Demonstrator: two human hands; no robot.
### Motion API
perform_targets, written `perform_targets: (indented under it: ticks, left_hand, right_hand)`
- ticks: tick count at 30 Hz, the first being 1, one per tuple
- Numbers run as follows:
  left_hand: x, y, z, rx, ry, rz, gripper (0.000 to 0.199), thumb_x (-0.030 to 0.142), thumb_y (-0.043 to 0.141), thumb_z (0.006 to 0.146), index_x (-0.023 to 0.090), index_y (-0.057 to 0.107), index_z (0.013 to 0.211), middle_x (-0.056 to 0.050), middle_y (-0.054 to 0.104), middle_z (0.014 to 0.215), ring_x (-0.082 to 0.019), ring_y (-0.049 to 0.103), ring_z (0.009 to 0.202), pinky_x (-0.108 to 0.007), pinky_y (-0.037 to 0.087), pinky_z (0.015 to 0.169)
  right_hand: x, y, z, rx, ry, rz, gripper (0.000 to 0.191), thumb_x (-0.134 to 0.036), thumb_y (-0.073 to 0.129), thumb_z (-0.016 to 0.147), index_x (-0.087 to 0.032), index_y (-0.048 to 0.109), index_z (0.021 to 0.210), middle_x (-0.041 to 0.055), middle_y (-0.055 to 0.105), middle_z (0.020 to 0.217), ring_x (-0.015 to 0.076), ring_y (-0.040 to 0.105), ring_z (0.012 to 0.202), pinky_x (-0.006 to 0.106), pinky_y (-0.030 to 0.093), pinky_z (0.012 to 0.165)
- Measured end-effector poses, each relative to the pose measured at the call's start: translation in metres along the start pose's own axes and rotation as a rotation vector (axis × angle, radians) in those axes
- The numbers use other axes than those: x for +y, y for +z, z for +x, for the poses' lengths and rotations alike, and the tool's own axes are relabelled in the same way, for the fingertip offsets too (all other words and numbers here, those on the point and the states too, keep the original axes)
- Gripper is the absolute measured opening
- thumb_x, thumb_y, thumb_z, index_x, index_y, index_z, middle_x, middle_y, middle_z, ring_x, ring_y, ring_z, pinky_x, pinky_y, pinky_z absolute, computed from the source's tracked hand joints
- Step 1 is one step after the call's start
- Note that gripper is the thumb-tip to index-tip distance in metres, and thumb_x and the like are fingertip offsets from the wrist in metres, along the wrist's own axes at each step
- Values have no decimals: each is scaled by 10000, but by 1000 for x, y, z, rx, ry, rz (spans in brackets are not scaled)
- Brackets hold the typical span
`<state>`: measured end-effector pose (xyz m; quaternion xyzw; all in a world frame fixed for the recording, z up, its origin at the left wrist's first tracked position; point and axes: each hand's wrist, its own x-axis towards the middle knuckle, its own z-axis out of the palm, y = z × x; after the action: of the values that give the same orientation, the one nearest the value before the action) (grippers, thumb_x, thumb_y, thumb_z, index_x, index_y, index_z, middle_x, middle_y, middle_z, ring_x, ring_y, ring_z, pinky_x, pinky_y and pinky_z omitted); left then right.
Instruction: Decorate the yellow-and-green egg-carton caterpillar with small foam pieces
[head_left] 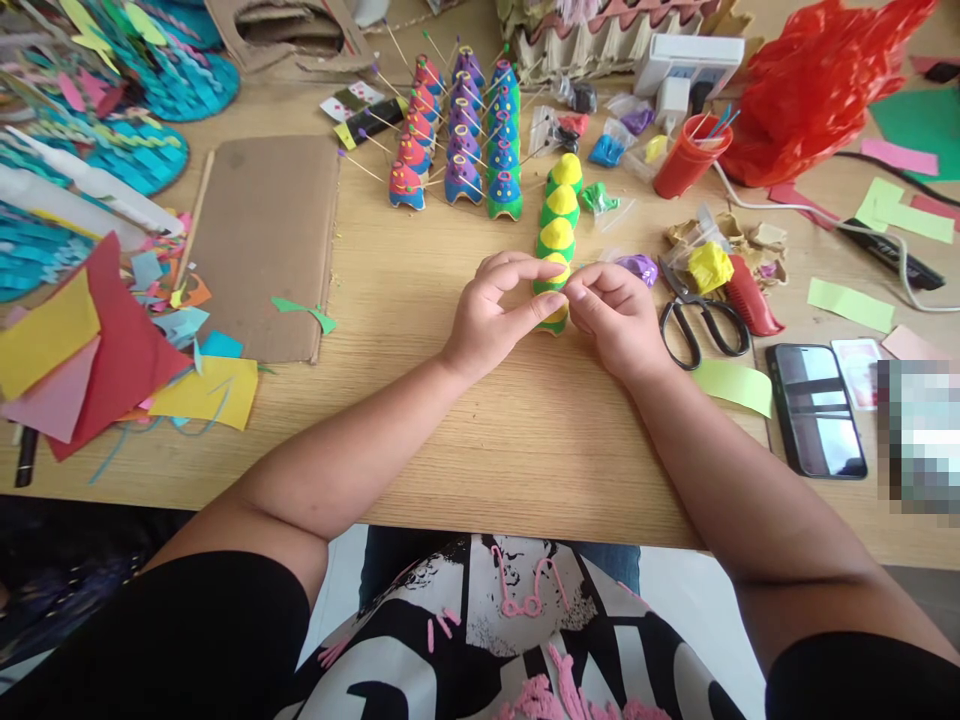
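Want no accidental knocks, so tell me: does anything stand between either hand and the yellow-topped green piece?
Nothing visible does. The left hand has its fingers over the near part of the green piece, and the right hand is just beside it. The purple clay lies beyond the right hand, not between.

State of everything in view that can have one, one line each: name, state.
Left hand, thumb and index apart
Right hand, fingertips together, contents unclear
Scissors, handles apart
Phone, screen up, on/off unclear
Cup, holding sticks
Power strip, plugs inserted
Red bag, crumpled
Cardboard, lying flat
Yellow-green row, yellow tops on
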<state>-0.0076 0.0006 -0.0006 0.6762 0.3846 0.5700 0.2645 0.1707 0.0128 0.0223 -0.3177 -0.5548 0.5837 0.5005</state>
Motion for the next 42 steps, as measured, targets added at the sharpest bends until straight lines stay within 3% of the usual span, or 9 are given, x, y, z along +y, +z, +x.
perform_targets:
  ticks: [7,11,17,24,31,37,42]
  left_hand:
    - [-1,-1,-2,-12,51,114,282,577,758,986,339,854,1101,-11,782,1026,-188,721,1068,-404,560,1054]
    - [-1,-1,-1,22,65,104,224,549,769,988,352,868,1027,2,785,991,-170,719,1030,-385,561,1012]
    - [-2,1,-1,71,-10,61,311,593,744,992,300,842,956,-1,786,985,-168,734,1032,-371,561,1014]
    - [-2,2,-2,94,-59,-9,380,630,751,972,265,798,878,-6,770,960,-163,740,1005,-368,580,988]
    - [-7,2,-2,62,-106,-5,423,695,740,945,291,850,1002,-18,763,1035,-166,743,1079,-365,591,1052]
    - [-2,3,-2,92,-105,-38,449,701,712,966,270,798,873,-12,761,984,-169,746,1036,-393,599,1030]
    - [0,4,-2,94,-94,-70,438,681,702,984,268,775,859,-9,764,980,-171,737,1040,-391,585,1041]
  right_hand:
    - [-1,-1,1,-29,6,-17,540,-684,912,745,-216,643,762,-68,493,595,84,466,567,230,403,521]
    - [5,-9,0,-49,-35,-53,511,-693,833,841,-212,672,780,-64,484,581,79,403,536,235,341,505]
    - [9,-14,1,40,-50,-100,533,-747,733,898,-239,661,755,-74,381,524,99,318,482,275,279,483]
    - [6,-12,2,52,-59,-125,564,-779,712,894,-248,646,717,-64,371,506,107,307,481,284,274,475]
    - [7,-12,2,54,-46,-136,576,-788,710,891,-244,631,718,-61,382,518,107,328,487,279,279,464]
    - [7,-12,1,53,-59,-155,581,-778,702,904,-238,616,709,-55,390,541,107,358,507,281,306,487]
    - [-1,-4,-5,74,-124,-170,462,-693,785,891,-243,691,843,-54,462,601,99,380,542,268,331,520]
